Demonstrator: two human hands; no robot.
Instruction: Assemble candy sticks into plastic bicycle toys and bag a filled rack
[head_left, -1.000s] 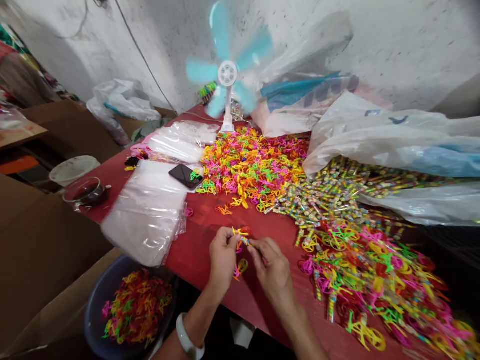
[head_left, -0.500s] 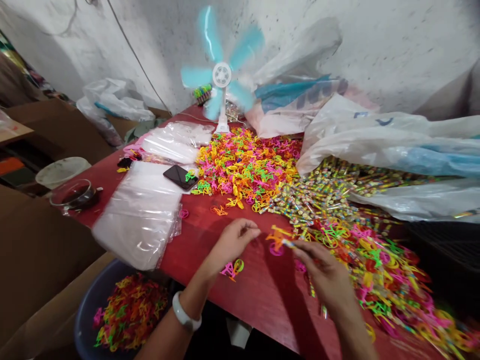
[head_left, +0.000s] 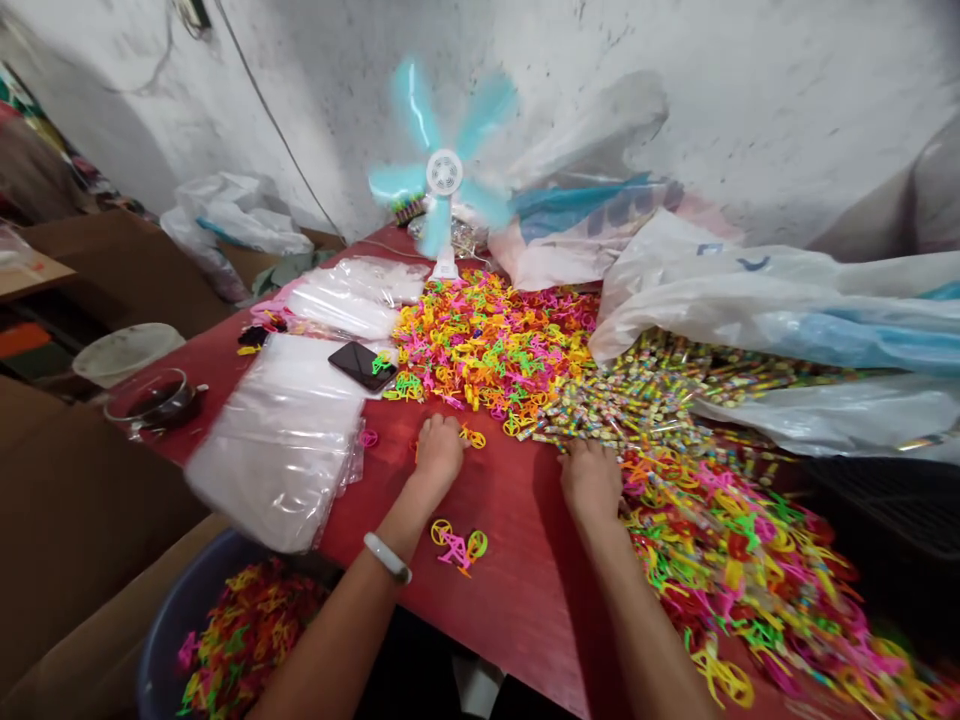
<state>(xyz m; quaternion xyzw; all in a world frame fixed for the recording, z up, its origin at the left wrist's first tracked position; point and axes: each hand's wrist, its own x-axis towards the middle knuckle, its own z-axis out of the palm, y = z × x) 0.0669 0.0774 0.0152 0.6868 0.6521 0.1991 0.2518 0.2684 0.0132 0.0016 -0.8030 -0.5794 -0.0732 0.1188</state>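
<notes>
our left hand [head_left: 440,450] just beside yellow piece [head_left: 475,437], right hand [head_left: 592,483] at edge of tube heap [head_left: 649,400]; whether fingers grip, we cannot tell; mixed pile [head_left: 750,570] on surface [head_left: 517,545] seems finished; plastic heap [head_left: 495,345], tubes look unworked.

Dim lower left | glare on plastic bags [head_left: 274,450] | fan blades [head_left: 415,108] blurred | shadow on table [head_left: 514,590] | edges stretched
</notes>
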